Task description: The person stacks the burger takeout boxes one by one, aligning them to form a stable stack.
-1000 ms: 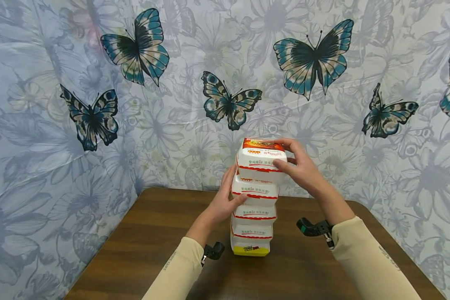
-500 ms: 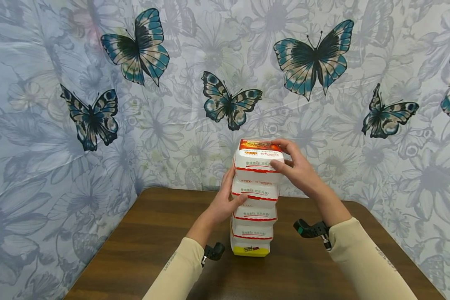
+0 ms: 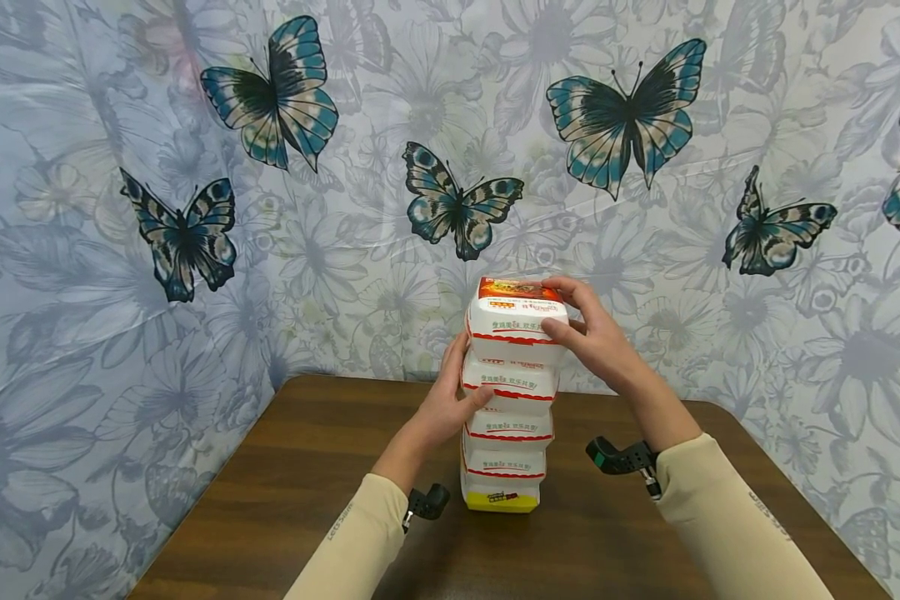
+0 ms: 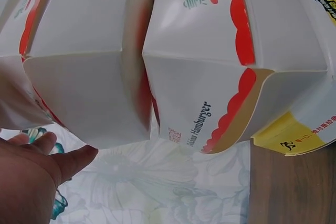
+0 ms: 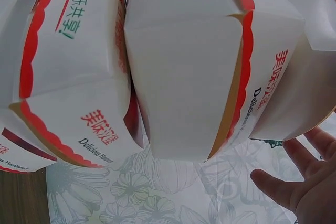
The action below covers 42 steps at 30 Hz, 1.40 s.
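At lower centre, the left hand (image 3: pixel 446 410) holds the stack (image 3: pixel 506 463), likely for balance; the right hand (image 3: pixel 596 337) grips the top box (image 3: pixel 504 320).

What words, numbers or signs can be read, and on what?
"Delicious Hamburger": box, left wrist view.
"鸡美", partial: same box.
"美味汉堡": box, right wrist view.
"欢乐共享!": same box.
Too small or blurred: prints on sleeves, top lid, yellow band.

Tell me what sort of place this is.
Probably an indoor recording corner, judging by the butterfly-print backdrop, the brown table bearing a stack of burger boxes, and a black wrist-worn device.
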Available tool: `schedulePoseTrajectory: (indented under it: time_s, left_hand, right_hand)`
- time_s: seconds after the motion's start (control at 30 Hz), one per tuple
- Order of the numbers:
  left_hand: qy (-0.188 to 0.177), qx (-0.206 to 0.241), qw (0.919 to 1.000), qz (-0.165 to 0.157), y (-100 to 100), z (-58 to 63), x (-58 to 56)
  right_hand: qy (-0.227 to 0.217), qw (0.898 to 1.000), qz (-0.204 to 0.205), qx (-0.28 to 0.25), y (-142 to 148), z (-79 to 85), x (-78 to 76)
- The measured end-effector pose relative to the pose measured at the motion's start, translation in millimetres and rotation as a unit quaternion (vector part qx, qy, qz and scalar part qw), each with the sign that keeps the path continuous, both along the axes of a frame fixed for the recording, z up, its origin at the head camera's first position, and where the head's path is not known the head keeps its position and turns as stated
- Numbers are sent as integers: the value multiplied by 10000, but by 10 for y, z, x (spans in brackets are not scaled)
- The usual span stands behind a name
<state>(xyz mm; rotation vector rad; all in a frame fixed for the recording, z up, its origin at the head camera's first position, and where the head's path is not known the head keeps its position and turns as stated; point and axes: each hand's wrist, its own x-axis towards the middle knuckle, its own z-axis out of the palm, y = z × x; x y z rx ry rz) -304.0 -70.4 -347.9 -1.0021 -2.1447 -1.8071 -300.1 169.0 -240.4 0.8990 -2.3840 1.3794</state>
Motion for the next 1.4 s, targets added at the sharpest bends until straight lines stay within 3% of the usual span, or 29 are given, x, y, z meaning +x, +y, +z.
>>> schedulePoseTrajectory:
  time_s: [0.37,0.63,1.2,1.4]
  left_hand:
    - [-227,185,9992,-287,-18,62,11]
    - [-493,366,9965,-568,-36,260,197]
    - [-502,625,9948,-627,-34,272,140]
    - [-550,625,9954,-479,-29,272,135]
  right_hand:
    - [0,10000,73,-40,8,-10,-27]
    - [-73,10000,-1,-16,18,-42,-49]
    - [-117,9998,140,-121,45,-115,-96]
    - [-88,9996,209,-169,63,-150,-126]
